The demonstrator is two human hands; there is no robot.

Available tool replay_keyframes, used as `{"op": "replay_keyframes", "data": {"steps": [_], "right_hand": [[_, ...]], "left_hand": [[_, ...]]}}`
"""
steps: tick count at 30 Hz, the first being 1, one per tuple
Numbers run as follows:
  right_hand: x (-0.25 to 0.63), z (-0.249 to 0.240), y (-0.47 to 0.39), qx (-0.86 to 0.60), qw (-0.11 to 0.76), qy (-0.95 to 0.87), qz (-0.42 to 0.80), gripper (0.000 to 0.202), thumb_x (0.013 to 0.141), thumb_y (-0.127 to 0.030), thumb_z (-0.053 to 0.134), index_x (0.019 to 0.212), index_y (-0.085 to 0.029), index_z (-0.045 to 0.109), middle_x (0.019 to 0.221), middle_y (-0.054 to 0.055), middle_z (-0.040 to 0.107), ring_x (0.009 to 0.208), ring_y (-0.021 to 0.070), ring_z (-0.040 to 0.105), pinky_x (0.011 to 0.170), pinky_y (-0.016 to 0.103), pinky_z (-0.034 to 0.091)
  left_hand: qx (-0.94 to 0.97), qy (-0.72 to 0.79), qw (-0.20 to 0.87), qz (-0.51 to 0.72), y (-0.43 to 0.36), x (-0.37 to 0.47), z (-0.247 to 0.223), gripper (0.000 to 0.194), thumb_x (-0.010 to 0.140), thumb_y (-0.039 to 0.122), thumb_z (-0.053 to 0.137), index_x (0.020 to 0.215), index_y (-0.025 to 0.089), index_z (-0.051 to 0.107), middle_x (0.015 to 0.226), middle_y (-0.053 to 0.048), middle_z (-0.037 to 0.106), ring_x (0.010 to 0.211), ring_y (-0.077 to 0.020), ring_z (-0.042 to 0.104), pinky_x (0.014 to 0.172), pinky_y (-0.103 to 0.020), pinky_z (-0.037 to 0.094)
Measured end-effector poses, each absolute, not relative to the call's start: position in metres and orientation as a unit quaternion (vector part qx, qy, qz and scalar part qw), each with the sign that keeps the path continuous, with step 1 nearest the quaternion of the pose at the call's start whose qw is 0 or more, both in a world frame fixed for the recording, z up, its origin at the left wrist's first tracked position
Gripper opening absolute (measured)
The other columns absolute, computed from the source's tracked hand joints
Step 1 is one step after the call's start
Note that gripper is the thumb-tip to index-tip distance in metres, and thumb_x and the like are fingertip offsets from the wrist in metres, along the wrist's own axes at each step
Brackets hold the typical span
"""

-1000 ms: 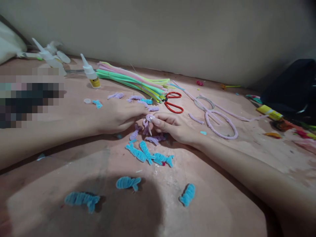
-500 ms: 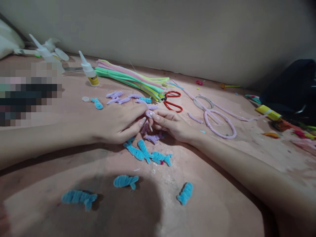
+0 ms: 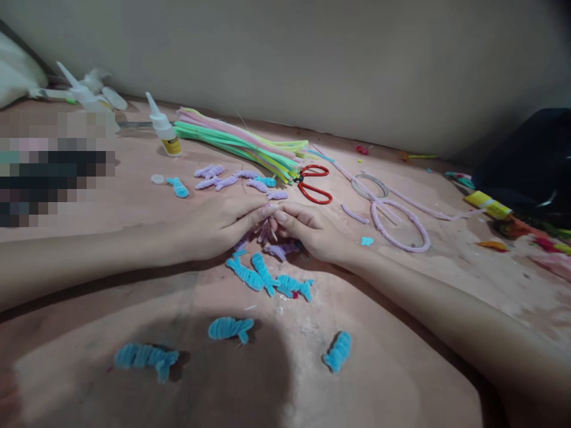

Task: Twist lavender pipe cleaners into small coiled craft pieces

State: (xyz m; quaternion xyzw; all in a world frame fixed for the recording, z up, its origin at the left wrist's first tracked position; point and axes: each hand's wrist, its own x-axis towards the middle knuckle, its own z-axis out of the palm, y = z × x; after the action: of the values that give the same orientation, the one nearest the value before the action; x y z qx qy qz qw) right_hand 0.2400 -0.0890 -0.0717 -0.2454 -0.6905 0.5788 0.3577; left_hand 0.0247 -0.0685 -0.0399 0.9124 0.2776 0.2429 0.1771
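Lilac fuzzy piece [image 3: 266,229] in closed pinch grip of left hand [image 3: 225,221], right hand [image 3: 309,227]

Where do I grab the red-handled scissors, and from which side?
Probably best by the red handle loops of the scissors, coming from the right with the right hand, the nearer one, once it is free. The loops lie exposed and spread apart, pointing right, while the blades are hidden at the end of the pipe-cleaner bundle, so the left side looks obstructed.
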Motion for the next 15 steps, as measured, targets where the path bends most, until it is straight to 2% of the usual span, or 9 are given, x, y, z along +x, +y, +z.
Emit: {"op": "replay_keyframes", "data": {"steps": [4,10,15], "right_hand": [[0.237,-0.071,-0.091,-0.279,0.38,-0.699,0.538,0.045,0.103,-0.059,0.055,0.084,-0.018,0.055,0.077,-0.002,0.051,0.069,0.0098,0.046,0.063,0.024,0.038],[0.234,-0.073,-0.09,-0.305,0.378,-0.702,0.521,0.046,0.104,-0.06,0.052,0.088,-0.018,0.058,0.081,0.0,0.056,0.074,0.0114,0.05,0.065,0.025,0.04],[0.236,-0.072,-0.091,-0.303,0.382,-0.646,0.587,0.043,0.101,-0.059,0.059,0.086,-0.018,0.056,0.073,-0.004,0.048,0.063,0.0087,0.041,0.056,0.022,0.034]], "left_hand": [[0.896,0.303,0.211,0.248,-0.068,0.027,-0.04,0.044,0.111,0.043,0.036,0.085,0.018,0.063,0.085,-0.003,0.07,0.082,-0.0181,0.062,0.08,-0.032,0.05],[0.872,0.299,0.303,0.242,-0.071,0.03,-0.045,0.044,0.111,0.038,0.034,0.081,0.018,0.058,0.071,0.0,0.065,0.067,-0.0133,0.059,0.067,-0.026,0.05],[0.926,0.281,0.173,0.184,-0.057,0.019,-0.039,0.042,0.107,0.047,0.042,0.086,0.018,0.064,0.08,-0.004,0.068,0.07,-0.0153,0.061,0.065,-0.027,0.051]]}}
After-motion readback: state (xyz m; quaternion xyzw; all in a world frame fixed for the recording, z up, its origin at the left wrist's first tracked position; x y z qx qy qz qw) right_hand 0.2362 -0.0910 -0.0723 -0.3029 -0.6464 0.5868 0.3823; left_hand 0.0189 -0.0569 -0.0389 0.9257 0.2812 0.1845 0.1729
